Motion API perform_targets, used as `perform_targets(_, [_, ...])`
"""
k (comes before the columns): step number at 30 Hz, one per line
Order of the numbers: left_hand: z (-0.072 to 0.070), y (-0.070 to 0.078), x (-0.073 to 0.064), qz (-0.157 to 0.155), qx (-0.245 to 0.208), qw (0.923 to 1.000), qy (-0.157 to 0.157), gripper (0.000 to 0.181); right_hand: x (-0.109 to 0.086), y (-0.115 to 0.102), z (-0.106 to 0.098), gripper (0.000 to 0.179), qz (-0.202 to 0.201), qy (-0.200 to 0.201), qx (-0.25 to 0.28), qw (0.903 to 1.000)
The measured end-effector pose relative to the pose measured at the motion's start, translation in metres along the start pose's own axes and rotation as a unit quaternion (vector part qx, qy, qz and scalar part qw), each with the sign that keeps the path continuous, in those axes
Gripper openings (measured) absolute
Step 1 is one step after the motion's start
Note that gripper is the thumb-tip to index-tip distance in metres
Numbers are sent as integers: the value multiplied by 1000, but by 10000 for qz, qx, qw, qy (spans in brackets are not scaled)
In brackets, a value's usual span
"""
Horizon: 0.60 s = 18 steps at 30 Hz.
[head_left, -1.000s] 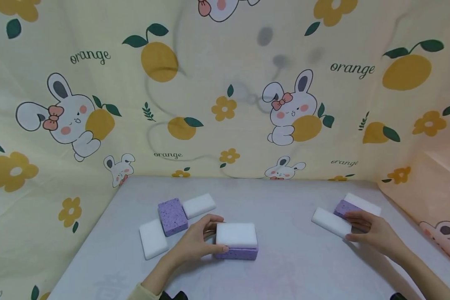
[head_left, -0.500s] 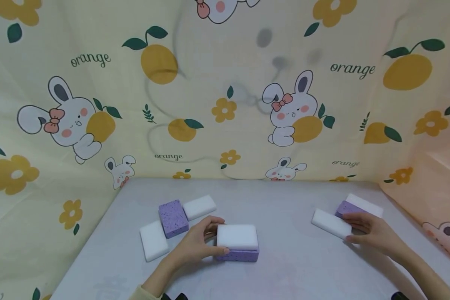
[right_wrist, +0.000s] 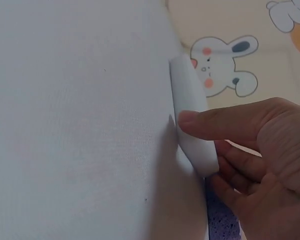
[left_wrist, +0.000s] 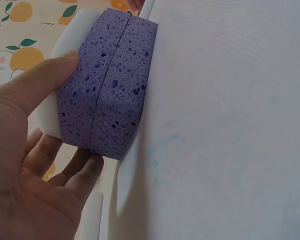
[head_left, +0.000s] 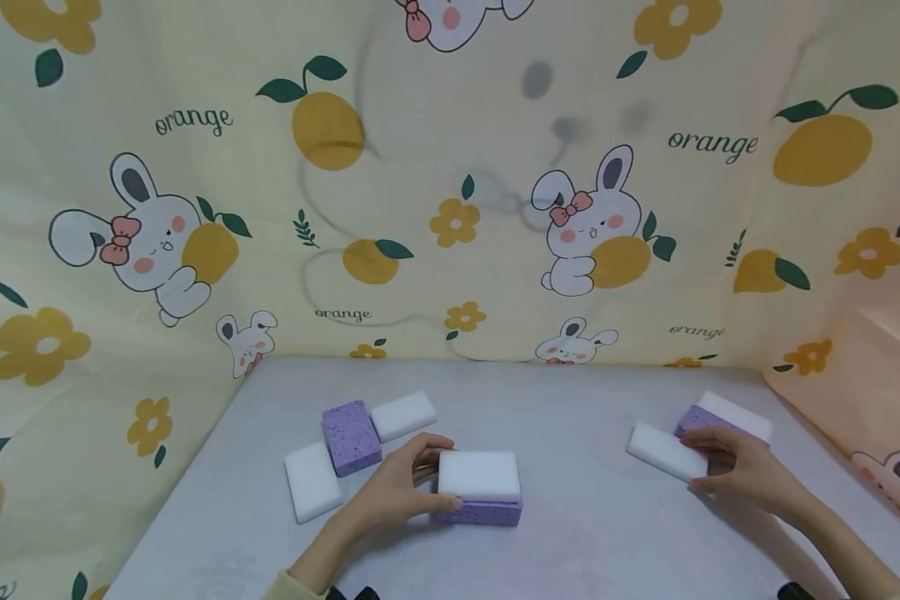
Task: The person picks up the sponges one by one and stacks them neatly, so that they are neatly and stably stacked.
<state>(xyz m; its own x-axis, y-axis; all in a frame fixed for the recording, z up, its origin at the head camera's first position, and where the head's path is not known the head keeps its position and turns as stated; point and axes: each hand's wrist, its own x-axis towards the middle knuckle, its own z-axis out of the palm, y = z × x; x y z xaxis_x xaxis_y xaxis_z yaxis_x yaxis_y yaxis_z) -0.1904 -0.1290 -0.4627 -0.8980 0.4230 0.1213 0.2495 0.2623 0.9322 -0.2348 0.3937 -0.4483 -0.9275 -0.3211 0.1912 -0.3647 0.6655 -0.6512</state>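
Note:
On the table's near middle stands a stack: a white sponge (head_left: pixel 480 475) on top of purple sponges (left_wrist: pixel 110 85), two layers thick in the left wrist view. My left hand (head_left: pixel 393 492) holds the stack's left end, thumb on the near side near the white layer and fingers round the end and far side. Farther right, my right hand (head_left: pixel 750 471) pinches the right end of another white sponge (head_left: pixel 663 450), which lies low on the table. Behind those fingers, a purple sponge (head_left: pixel 697 418) is partly hidden, with a white sponge (head_left: pixel 737 414) against it.
Left of the stack lie a purple sponge (head_left: pixel 351 437), a white sponge (head_left: pixel 403 416) behind it and a white sponge (head_left: pixel 312 483) in front. A printed cloth (head_left: pixel 420 167) hangs along the back and sides of the pale table (head_left: pixel 570 533).
The head view shifts slightly. Both hands keep their places on the sponges, and no sponge visibly moves on the table.

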Motion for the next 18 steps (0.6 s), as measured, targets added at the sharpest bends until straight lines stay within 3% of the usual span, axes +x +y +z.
perform_targets(4, [0,0,0,-2,3,10000,-11,68,-1,3,3,66,-340,189,-341,9987])
perform_targets(18, [0,3,1,-34,-6,10000,-30,73,-3,7,8,67,-172,236,-195,9994])
